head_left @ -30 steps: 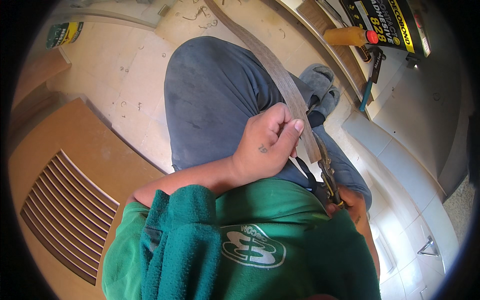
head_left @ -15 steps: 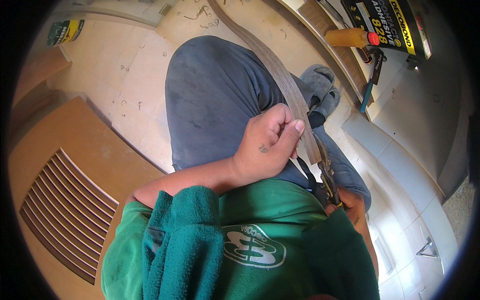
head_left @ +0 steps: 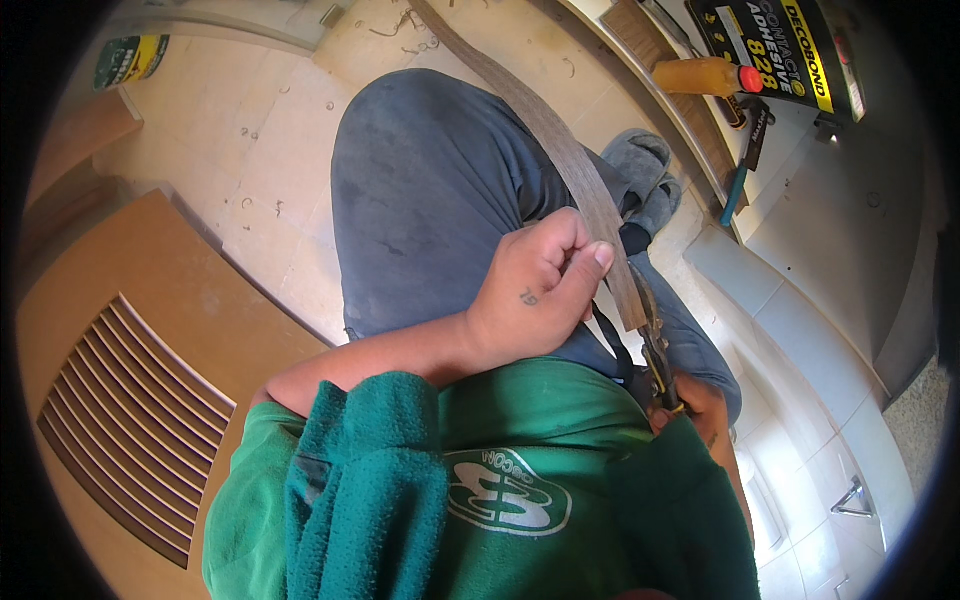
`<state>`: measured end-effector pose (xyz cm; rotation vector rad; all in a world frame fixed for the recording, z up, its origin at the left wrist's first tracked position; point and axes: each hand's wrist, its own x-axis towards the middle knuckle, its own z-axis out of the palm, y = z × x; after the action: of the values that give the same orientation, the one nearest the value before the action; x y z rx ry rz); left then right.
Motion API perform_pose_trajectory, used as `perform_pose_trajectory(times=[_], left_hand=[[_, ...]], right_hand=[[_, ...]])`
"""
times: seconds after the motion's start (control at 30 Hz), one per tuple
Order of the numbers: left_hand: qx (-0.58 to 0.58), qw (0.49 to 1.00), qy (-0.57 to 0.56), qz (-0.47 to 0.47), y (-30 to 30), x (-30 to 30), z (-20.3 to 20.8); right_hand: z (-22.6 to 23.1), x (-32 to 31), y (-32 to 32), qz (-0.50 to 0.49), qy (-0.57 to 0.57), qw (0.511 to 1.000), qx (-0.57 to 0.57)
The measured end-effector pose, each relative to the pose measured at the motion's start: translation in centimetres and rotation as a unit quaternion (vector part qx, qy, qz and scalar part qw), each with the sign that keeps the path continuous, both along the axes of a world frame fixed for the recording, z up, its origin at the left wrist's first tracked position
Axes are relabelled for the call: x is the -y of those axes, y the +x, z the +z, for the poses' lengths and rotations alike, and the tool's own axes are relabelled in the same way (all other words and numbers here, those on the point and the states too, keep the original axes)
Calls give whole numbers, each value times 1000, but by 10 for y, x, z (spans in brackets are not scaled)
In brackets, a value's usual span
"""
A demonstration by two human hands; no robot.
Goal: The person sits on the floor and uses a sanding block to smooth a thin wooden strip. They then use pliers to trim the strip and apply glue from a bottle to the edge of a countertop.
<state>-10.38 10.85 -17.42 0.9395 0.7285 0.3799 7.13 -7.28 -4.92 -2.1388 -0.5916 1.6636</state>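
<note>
item: wood-grain strip (head_left: 597, 205), one, long, thin and grey-brown. held at its near end by the left hand; the far part runs out past the top of the view.

left hand (head_left: 535, 290): narrow, thumb pressed on the strip's left edge, the other fingers curled under and partly hidden.

right hand (head_left: 700, 400): closed around a dark metal hand tool (head_left: 656, 360) with a touch of yellow at the grip; its lower part is covered by the sleeve.

axis: from its near end, just right of the left thumb, the strip runs forward and leftward, over the trousers (head_left: 430, 170). the left hand is nearer, in contact; the right hand lies below and to the right of the cut end. the tool's head points up along the strip's right edge, overlapping in view; whether its jaws bite on the strip cannot be told.

surroundings: curled shavings (head_left: 397, 24) far ahead of the left hand; louvred panel (head_left: 260, 300) to its left; slippers (head_left: 640, 160) ahead of both hands; amber bottle with red cap (head_left: 700, 77), black-and-yellow container (head_left: 805, 55) and blue-handled tool (head_left: 737, 190) ahead and to the right.
</note>
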Motion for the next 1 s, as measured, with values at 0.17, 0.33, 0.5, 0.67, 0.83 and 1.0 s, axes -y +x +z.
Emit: perform_pose_trajectory(times=[0.17,0.33,0.5,0.67,0.83,1.0], left_hand=[[-1,1000,9,0,0,0,-1],[-3,1000,24,-6,0,0,-3],[-2,1000,3,0,0,1,-2],[-3,1000,5,-4,0,0,-1],[-12,1000,19,-10,0,1,-1],[-6,1000,28,-10,0,3,-5]], right_hand=[[0,-3,-2,15,5,1000,22],[2,-6,0,11,6,1000,-2],[-1,-1,1,30,27,999,14],[5,-11,-1,33,14,999,24],[3,-9,-2,25,16,999,15],[5,-19,-3,22,5,1000,1]])
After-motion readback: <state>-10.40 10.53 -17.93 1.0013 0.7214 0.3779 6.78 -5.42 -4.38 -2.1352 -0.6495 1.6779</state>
